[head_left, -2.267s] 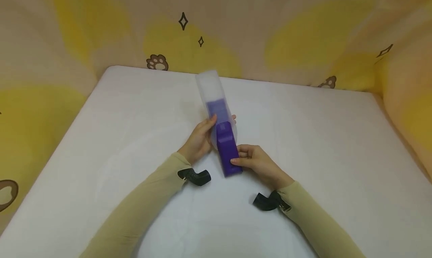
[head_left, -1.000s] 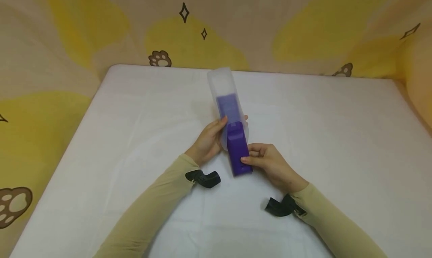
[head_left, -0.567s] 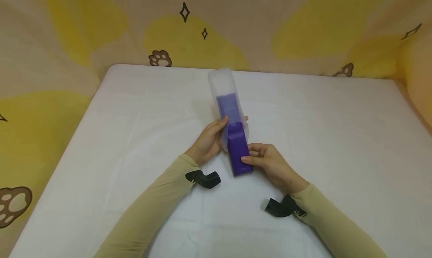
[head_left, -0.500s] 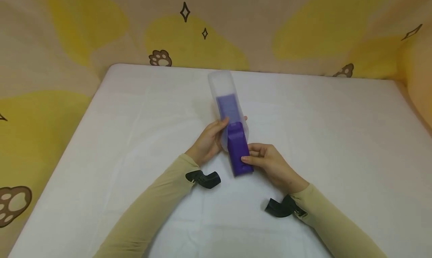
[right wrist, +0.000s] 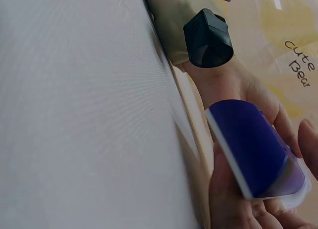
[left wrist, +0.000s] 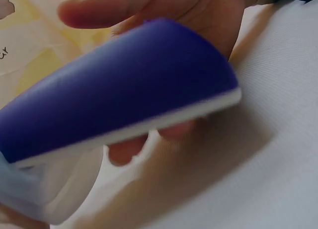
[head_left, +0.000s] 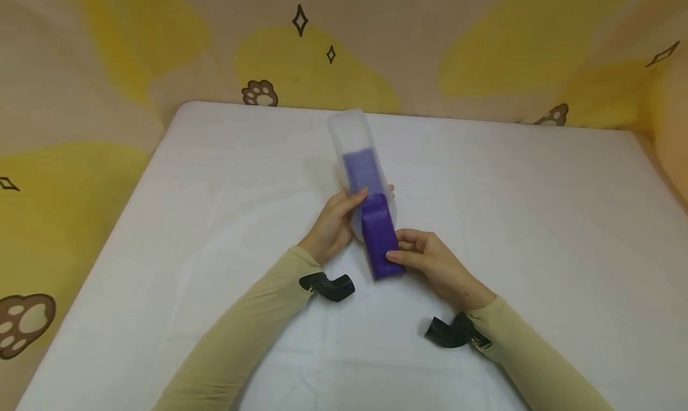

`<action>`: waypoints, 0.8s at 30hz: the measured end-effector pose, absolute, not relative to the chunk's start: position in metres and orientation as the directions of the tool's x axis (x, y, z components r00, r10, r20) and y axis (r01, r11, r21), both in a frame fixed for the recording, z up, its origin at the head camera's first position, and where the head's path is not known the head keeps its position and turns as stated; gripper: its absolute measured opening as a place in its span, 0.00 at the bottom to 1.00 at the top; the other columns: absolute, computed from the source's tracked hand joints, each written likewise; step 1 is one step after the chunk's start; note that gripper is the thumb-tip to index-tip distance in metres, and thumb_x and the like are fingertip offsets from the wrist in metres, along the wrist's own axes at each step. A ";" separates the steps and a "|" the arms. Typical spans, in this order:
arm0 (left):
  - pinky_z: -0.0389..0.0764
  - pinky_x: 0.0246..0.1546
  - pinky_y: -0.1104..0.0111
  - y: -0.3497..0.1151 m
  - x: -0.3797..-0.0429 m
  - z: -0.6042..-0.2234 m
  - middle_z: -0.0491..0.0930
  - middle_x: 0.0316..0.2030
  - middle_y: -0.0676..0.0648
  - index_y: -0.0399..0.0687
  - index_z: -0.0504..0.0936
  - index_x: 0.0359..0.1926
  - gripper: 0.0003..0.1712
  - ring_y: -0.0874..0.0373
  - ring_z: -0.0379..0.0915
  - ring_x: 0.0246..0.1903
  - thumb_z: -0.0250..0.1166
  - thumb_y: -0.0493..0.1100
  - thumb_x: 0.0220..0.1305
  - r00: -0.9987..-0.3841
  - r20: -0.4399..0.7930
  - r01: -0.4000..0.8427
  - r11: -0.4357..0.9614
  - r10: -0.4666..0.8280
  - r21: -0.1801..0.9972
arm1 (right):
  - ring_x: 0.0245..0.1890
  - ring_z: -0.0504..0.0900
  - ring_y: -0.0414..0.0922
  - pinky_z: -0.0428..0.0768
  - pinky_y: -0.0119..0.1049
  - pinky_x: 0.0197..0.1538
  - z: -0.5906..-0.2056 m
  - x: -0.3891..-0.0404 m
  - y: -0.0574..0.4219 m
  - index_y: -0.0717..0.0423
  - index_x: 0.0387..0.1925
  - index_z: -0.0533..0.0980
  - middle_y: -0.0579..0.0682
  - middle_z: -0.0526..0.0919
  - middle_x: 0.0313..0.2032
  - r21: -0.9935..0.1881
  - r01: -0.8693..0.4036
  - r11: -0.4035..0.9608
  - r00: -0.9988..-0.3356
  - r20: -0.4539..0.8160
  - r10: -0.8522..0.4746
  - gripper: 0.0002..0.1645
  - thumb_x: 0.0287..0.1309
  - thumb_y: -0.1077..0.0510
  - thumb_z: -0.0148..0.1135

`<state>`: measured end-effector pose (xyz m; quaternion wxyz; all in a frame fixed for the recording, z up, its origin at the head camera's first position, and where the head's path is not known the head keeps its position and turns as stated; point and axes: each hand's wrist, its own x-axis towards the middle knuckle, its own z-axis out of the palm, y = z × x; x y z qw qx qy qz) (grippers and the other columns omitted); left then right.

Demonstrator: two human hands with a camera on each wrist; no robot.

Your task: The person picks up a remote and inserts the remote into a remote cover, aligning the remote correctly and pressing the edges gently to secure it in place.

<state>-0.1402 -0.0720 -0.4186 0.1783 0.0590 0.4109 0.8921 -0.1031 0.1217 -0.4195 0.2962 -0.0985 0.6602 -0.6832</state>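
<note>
A purple plastic handle (head_left: 379, 238) extends towards me from a long translucent sleeve (head_left: 348, 130); a paler purple panel shows through the sleeve. My left hand (head_left: 329, 229) grips the sleeve near its middle, thumb lying across its face by the handle's upper end and fingertips emerging at the far side. At the handle's near end, my right hand (head_left: 430, 261) pinches it between thumb on top and fingers beneath. Up close in the left wrist view, the handle (left wrist: 124, 80) has a rounded end and a white underside. The right wrist view shows the same handle (right wrist: 248, 144) end-on.
Under both hands is a table with a white cover (head_left: 516, 208). A yellow and beige curtain (head_left: 408, 52) with paw prints hangs behind and at the sides. Black curved mounts sit on both wrists, the left mount (head_left: 330, 287) and the right mount (head_left: 451, 331).
Over the earlier frames both hands and the purple-handled piece shift right in the head view, partly with the camera. My left thumb has slid slightly across the sleeve; both grips stay.
</note>
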 end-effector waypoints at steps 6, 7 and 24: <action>0.63 0.63 0.59 -0.073 -0.139 -0.418 0.61 0.64 0.29 0.36 0.56 0.68 0.26 0.47 0.66 0.61 0.44 0.40 0.74 -0.932 -0.029 -0.254 -0.597 0.361 0.761 | 0.42 0.82 0.44 0.78 0.34 0.48 -0.418 -0.103 0.124 0.74 0.57 0.66 0.60 0.81 0.47 -0.949 0.292 0.118 -0.765 -0.306 -0.566 0.30 0.55 0.62 0.64; 0.63 0.63 0.59 -0.073 -0.140 -0.417 0.61 0.64 0.29 0.37 0.56 0.69 0.26 0.47 0.66 0.61 0.43 0.42 0.74 -0.931 -0.025 -0.253 -0.596 0.363 0.762 | 0.42 0.82 0.44 0.78 0.34 0.48 -0.418 -0.103 0.125 0.75 0.56 0.67 0.60 0.82 0.46 -0.949 0.291 0.123 -0.762 -0.308 -0.569 0.30 0.55 0.63 0.64; 0.73 0.51 0.69 -0.069 -0.140 -0.420 0.77 0.45 0.47 0.26 0.60 0.61 0.24 0.60 0.73 0.47 0.44 0.42 0.74 -0.949 -0.051 -0.235 -0.592 0.311 0.771 | 0.38 0.81 0.41 0.78 0.33 0.46 -0.424 -0.104 0.126 0.75 0.52 0.71 0.52 0.83 0.41 -0.965 0.243 0.094 -0.784 -0.253 -0.567 0.22 0.56 0.66 0.61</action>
